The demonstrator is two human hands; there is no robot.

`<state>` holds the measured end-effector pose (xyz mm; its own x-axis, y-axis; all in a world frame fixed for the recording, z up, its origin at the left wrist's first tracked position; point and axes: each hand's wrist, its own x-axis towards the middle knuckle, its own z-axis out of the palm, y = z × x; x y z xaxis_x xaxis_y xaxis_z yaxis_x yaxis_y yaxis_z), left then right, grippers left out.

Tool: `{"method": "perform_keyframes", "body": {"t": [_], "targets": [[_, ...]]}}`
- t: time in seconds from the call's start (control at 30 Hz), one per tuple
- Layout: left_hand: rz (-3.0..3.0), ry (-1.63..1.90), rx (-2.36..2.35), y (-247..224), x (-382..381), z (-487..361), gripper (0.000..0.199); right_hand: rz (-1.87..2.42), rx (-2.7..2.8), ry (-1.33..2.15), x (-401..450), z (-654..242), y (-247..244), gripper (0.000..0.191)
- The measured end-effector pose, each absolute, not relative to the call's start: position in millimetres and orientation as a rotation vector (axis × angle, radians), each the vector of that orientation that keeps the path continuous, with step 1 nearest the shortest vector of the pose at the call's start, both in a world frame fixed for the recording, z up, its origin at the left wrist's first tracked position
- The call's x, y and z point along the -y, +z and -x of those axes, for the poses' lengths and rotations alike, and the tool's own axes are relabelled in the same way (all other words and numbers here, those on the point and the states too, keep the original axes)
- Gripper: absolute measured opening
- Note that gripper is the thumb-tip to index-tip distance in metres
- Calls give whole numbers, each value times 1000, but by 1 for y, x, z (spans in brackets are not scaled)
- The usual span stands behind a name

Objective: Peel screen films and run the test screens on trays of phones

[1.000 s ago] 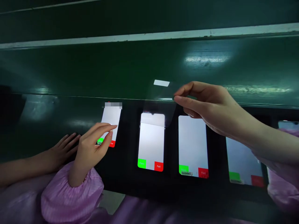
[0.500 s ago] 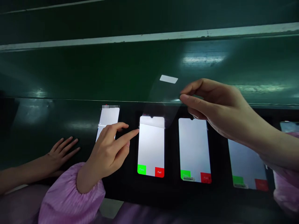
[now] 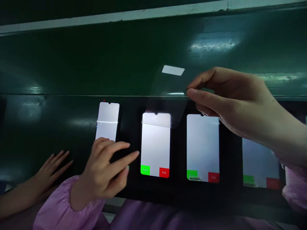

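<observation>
My right hand (image 3: 230, 92) pinches the right edge of a clear, thin film (image 3: 165, 103) between thumb and forefinger. The film hangs tilted over the top of the middle lit smartphone (image 3: 155, 143), and a pale rectangle shows on it. Whether film and phone touch, I cannot tell. That phone's white screen carries a green "Pass" box and a red "Fail" box. Just left of it is my left hand (image 3: 107, 169), fingers apart and holding nothing, its forefinger tip close to the phone's edge. Behind this hand lies another lit smartphone (image 3: 107, 119), its lower part hidden.
To the right lie two more lit smartphones (image 3: 202, 147) (image 3: 260, 163), each with green and red boxes; my right forearm covers part of the farther one. Another person's hand (image 3: 54, 169) rests on the dark green bench (image 3: 79, 73) at left. A pale strip (image 3: 115, 16) runs along the back.
My left hand has drawn down and slightly left along the middle phone's edge. My right hand still holds the film above it. The view has shifted a little, and the other person's hand sits lower left.
</observation>
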<state>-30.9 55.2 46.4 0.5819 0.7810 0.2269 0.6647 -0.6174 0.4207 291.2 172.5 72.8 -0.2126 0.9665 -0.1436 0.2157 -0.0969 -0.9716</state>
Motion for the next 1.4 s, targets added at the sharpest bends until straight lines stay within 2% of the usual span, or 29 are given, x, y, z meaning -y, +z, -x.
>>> {"method": "perform_keyframes", "body": {"t": [0.1, 0.27, 0.57, 0.77, 0.9, 1.07, 1.23, 1.33, 1.4], "targets": [[-2374, 701, -1439, 46, -45, 54, 43, 1363, 1502, 1353, -169, -289, 75, 9], [-2192, 699, -1741, 36, -23, 67, 39, 1435, 1551, 1330, -162, -286, 79, 11], [-2155, 856, -1519, 34, -2, 36, 45, 1269, 1831, 1279, -107, -272, 81, 8], [-2175, 911, -1401, 31, 7, 11, 50, 1113, 2394, 1206, -68, -297, 89, 30], [-2217, 853, -1384, 30, 20, 3, 51, 1020, 2405, 727, -30, -333, 91, 30], [-2312, 844, -1400, 29, 38, 0, 52, 1223, 2555, 93, 19, -353, 66, 41], [-2368, 743, -1524, 21, 49, -11, 53, 1317, 2161, 14, 53, -396, 53, 31], [-2382, 747, -1659, 12, 55, -9, 49, 1506, 2149, -51, 64, -417, 46, 28], [-2374, 840, -1652, -2, 56, 5, 56, 1607, 2161, -92, 70, -430, 43, 28]]}}
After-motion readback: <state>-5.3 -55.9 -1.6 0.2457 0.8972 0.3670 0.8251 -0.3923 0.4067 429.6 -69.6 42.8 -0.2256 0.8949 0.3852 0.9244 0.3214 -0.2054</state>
